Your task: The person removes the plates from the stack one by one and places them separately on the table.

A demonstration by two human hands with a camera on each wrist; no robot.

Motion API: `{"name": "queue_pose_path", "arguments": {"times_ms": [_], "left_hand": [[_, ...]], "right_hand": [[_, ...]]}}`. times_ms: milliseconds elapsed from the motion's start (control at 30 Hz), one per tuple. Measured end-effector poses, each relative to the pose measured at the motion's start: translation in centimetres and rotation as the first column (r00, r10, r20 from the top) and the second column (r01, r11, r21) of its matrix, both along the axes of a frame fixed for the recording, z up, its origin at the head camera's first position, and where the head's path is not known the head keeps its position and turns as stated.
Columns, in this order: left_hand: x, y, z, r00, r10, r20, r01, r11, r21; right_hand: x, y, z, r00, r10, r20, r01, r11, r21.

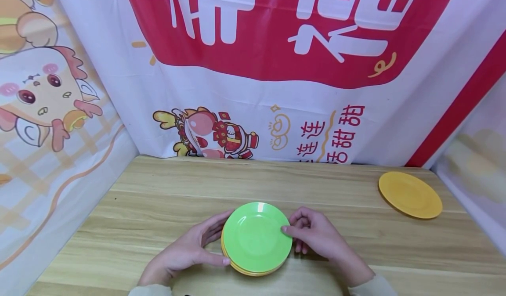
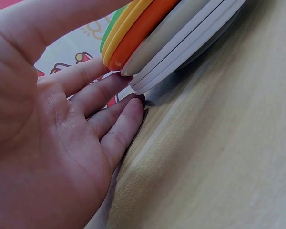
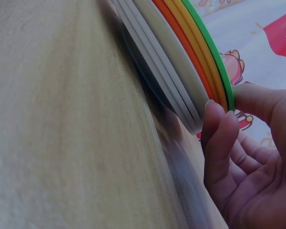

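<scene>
A stack of round plates stands on the table in front of me, topped by a green plate. Below the green one, the wrist views show yellow plates, an orange plate, a cream plate and white plates. My right hand pinches the right edge of the green plate, thumb on its top and fingertips at the rims under it. Along the left side, my left hand touches the stack with fairly straight fingers, its thumb at the near-left rim.
A single yellow plate lies at the far right of the wooden table. Printed cloth hangs behind the table, with more patterned cloth along the left side and pale cloth on the right.
</scene>
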State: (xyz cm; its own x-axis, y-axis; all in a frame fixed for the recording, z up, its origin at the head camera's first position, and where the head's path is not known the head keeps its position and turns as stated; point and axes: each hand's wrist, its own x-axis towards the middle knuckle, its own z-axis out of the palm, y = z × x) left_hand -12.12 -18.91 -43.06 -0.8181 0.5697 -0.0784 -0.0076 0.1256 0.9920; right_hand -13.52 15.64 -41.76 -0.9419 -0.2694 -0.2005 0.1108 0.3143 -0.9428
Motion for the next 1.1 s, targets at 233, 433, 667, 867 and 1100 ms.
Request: {"name": "queue_pose_path", "arguments": {"times_ms": [233, 433, 667, 867, 1100], "left_hand": [[0.00, 0.00, 0.00, 1.000, 0.002, 0.006, -0.002, 1.000, 0.000], [0.01, -0.05, 0.05, 1.000, -0.006, 0.000, 0.006, 1.000, 0.008], [0.01, -0.06, 0.09, 1.000, -0.015, -0.014, 0.015, 1.000, 0.014], [-0.01, -0.04, 0.14, 1.000, -0.012, -0.003, 0.012, 1.000, 0.012], [-0.03, -0.07, 0.11, 1.000, -0.005, 0.000, 0.005, 1.000, 0.006]], "right_hand": [[0.03, 0.04, 0.02, 1.000, 0.002, -0.007, -0.002, 1.000, 0.000], [0.06, 0.06, 0.15, 1.000, 0.012, -0.007, -0.012, 1.000, -0.012], [-0.01, 0.10, 0.18, 1.000, 0.019, -0.009, -0.019, 1.000, -0.021], [-0.04, 0.19, 0.23, 1.000, 0.015, -0.009, -0.016, 1.000, -0.020], [-0.14, 0.37, 0.27, 1.000, 0.015, -0.004, -0.016, 0.999, -0.028]]}}
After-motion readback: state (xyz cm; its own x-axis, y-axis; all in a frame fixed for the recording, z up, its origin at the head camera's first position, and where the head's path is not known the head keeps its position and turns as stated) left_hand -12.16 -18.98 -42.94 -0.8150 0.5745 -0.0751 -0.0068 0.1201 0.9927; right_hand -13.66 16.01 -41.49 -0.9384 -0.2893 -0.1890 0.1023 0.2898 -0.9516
